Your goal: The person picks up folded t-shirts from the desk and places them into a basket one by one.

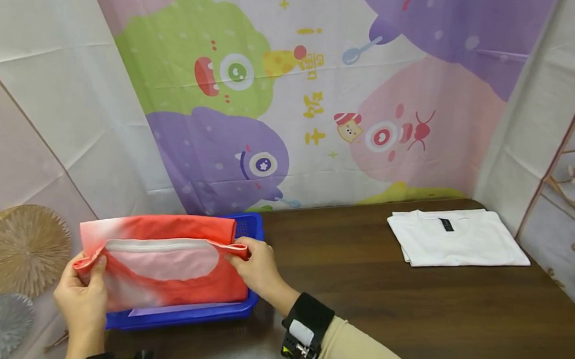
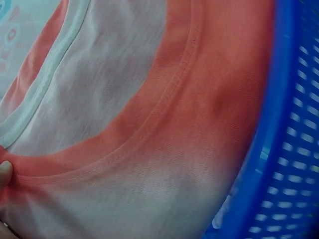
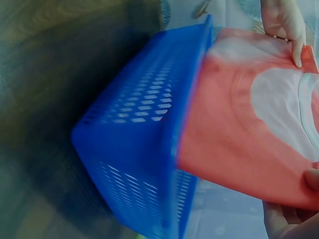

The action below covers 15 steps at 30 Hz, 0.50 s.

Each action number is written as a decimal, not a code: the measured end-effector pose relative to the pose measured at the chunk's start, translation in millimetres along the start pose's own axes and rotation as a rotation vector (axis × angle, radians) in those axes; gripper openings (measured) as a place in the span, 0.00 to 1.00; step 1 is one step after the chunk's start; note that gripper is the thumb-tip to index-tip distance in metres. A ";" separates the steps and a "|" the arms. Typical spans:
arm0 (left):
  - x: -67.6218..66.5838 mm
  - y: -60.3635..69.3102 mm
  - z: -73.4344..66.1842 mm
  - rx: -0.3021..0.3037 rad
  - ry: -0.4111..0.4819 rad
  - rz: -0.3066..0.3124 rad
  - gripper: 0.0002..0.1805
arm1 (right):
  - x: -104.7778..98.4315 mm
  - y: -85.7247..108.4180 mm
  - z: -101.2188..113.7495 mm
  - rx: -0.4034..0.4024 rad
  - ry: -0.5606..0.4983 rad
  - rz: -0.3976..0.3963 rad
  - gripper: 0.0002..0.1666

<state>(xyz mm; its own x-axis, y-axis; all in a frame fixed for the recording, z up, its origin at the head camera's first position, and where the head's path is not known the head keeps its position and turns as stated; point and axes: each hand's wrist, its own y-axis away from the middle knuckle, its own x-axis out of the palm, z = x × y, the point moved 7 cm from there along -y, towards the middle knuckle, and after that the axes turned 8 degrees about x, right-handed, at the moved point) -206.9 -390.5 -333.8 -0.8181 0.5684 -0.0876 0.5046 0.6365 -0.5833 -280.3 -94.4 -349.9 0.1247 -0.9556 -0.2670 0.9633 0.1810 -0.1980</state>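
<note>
A folded red and white garment (image 1: 176,293) with a pale neckline band lies over the blue basket (image 1: 187,317). My left hand (image 1: 84,296) pinches the garment at one side of the neckline, thumb in front. At the opposite side my right hand (image 1: 258,266) pinches it between thumb and fingers. In the left wrist view the red and white cloth (image 2: 219,104) fills most of the picture beside the basket's rim (image 2: 271,134). The right wrist view shows both hands on the garment (image 3: 224,129), over the rim of the perforated basket (image 3: 124,144).
A folded white shirt (image 1: 459,240) with a dark neck label lies on the right of the brown table (image 1: 332,264). Behind the table hangs a curtain (image 1: 317,172) with cartoon figures. Something light purple (image 1: 177,308) shows under the garment in the basket.
</note>
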 end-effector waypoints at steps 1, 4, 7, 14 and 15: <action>-0.2 1.2 3.2 -0.006 -0.008 0.007 0.17 | 2.1 0.7 -2.1 0.000 0.004 0.002 0.06; -0.8 4.9 11.4 -0.016 -0.027 0.019 0.18 | 7.6 3.4 -8.3 0.007 0.007 0.008 0.05; -1.6 9.0 19.7 -0.029 -0.037 0.022 0.18 | 11.4 6.5 -13.3 -0.003 0.013 0.002 0.04; -5.0 19.6 36.2 -0.063 -0.047 0.030 0.18 | 18.3 10.5 -22.8 -0.018 0.039 -0.025 0.04; -6.0 20.8 37.7 -0.063 -0.049 0.025 0.19 | 19.3 10.7 -23.8 -0.019 0.041 -0.026 0.04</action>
<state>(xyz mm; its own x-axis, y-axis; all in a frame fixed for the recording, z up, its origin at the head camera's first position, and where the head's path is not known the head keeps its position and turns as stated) -201.9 -400.4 -375.9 -0.8165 0.5597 -0.1418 0.5404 0.6545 -0.5287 -273.2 -105.4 -379.6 0.0891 -0.9497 -0.3001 0.9613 0.1609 -0.2236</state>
